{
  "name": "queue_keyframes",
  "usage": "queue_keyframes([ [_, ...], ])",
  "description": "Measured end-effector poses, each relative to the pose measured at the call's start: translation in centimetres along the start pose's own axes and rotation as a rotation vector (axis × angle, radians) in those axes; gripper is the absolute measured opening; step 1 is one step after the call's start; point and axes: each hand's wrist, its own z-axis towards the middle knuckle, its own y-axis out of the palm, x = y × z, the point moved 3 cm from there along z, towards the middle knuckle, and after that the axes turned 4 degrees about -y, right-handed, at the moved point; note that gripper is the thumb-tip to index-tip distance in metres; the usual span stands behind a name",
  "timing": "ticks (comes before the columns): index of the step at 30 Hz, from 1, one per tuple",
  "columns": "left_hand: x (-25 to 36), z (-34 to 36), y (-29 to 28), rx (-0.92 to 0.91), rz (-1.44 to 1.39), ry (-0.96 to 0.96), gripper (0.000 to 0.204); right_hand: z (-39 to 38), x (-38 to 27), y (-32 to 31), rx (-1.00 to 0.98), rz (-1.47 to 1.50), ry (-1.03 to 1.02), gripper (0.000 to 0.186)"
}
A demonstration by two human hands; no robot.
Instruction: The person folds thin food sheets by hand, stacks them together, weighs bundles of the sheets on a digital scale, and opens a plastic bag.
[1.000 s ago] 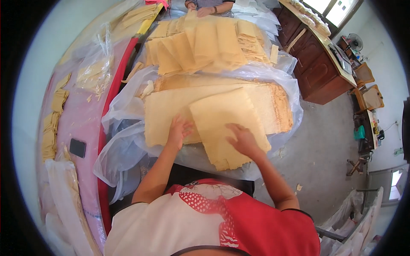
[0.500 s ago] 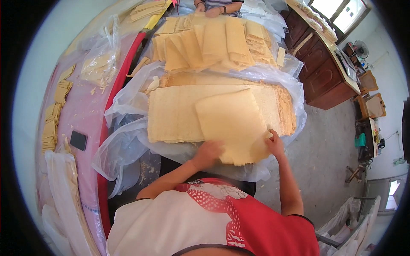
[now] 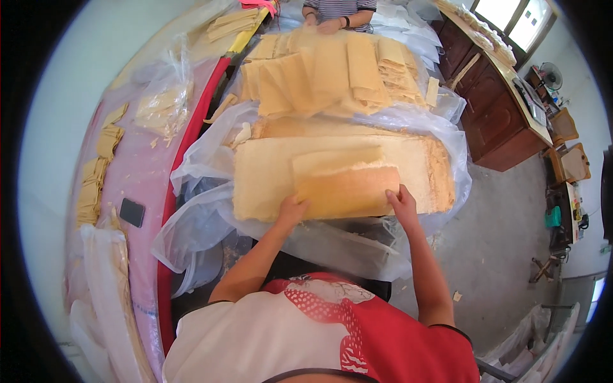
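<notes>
Head view: both hands on one thin yellowish sheet (image 3: 348, 191), doubled over but not flattened off. L hand (image 3: 294, 209) grips its near L corner, fingers partly hidden; R hand (image 3: 402, 203) pinches the R edge, thumb on top. Sheet sits on the mid/near part of a flat stack (image 3: 260, 175) of wider pale sheets, ragged orange-brown edges showing at R. The near half is turned up & away from the wearer; its torn edge stops short of the far edge, so approx. one fold made, neither hand off it.

Progress, my read: this pc. is about midway, fold in place but still held. Flat stack below looks thick, so plenty left unfolded. Beyond it, narrow strips (image 3: 364, 60) lie overlapped in a big heap, prob. the finished lot; can't count them. Clear plastic (image 3: 456, 137) spreads around & under the stack.

Far side: co-worker's hands (image 3: 330, 26) at the heap's back edge, grip n/a (too small to tell). L side: pink tabletop (image 3: 143, 169) w/ phone (image 3: 132, 212), small folded bundles (image 3: 92, 182) & a clear bag (image 3: 165, 108) w/ more pcs.
</notes>
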Motion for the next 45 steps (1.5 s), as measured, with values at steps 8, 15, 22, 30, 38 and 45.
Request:
queue_keyframes([
  [8,3.6,-2.1,0.2,0.53,0.828,0.758,0.059,1.7,0.5,1.5,0.192,-0.584,0.087,0.042],
  [15,3.4,-1.4,4.8,0.059,0.997,0.868,0.067,0.2,-1.0,1.5,0.133,-0.811,0.223,0.049],
  [22,4.0,-1.6,4.7,0.008,0.982,0.94,0.056,-1.2,-6.4,4.5,-0.22,-1.057,-0.535,0.063],
  [30,6.3,0.5,2.7,-0.368,1.162,0.657,0.036,0.3,-6.2,3.2,-0.508,-1.012,-0.599,0.05],
  [38,6.6,7.6,-1.9,-0.603,0.648,0.317,0.032,5.7,-4.2,-0.9,-0.4,-0.011,-0.031,0.036],
  [45,6.1,9.7,-1.4,-0.489,0.547,0.192,0.033,6.6,3.3,2.2,0.022,0.352,0.173,0.031],
])
